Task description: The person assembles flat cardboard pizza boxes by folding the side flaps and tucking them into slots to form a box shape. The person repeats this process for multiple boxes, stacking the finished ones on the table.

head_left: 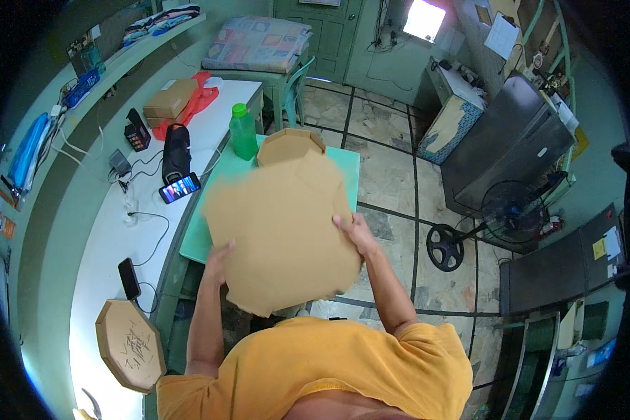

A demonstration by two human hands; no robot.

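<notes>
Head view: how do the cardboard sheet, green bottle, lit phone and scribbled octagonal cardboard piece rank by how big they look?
1. Cardboard sheet
2. Scribbled octagonal cardboard piece
3. Green bottle
4. Lit phone

Pale green painted walls (374, 73) surround a grey marbled tile floor (388, 182) with dark joints. A long white counter (98, 266) lines the left. A green panelled door (322, 35) stands at top centre, left of a glaring white rectangle of light (424, 19).

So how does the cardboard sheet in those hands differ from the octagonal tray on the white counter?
The cardboard sheet looks large and flat; the octagonal tray looks smaller, with a raised rim. The cardboard sheet looks plain; the octagonal tray carries dark scribbles. Both are brown.
</notes>
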